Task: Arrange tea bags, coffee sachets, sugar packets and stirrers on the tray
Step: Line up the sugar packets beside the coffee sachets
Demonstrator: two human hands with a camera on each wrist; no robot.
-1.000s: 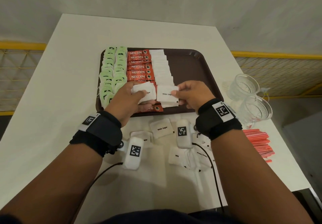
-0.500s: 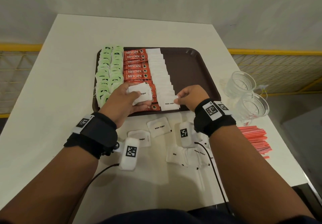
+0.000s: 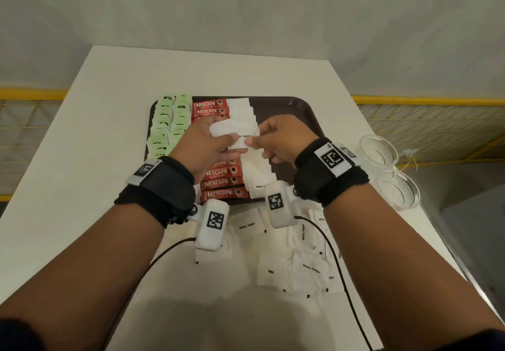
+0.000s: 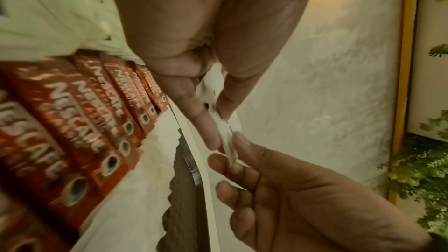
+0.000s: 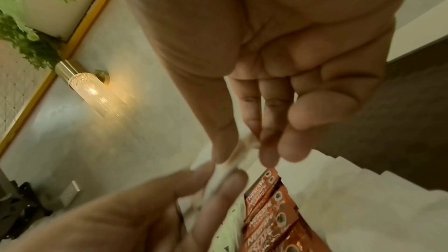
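in the head view the left hand [image 3: 203, 145] clutched a small stack of white paper sugar packets [image 3: 232, 132] above the middle of the dark brown plastic tray [image 3: 297, 110], and the right hand [image 3: 278, 138] pinched the right edge of the top packet. done well, the step called for peeling off one packet only, then laying it flat to overlap the white column of sugar packets [image 3: 252, 164] beside the red coffee sachets [image 3: 218, 184], square to its neighbours. the pale green tea bags [image 3: 166, 126] lay at the tray's left. loose packets [image 3: 306, 268] waited on the near table; the arms covered part of the rows, and no stirrers could be made out.

in the left wrist view, thumb and fingers [image 4: 206, 127] gripped the stack edge-on while the other hand's fingertips met it; the count stayed unclear.

the right wrist view was blurred; the pinch [image 5: 242, 150] was barely legible.
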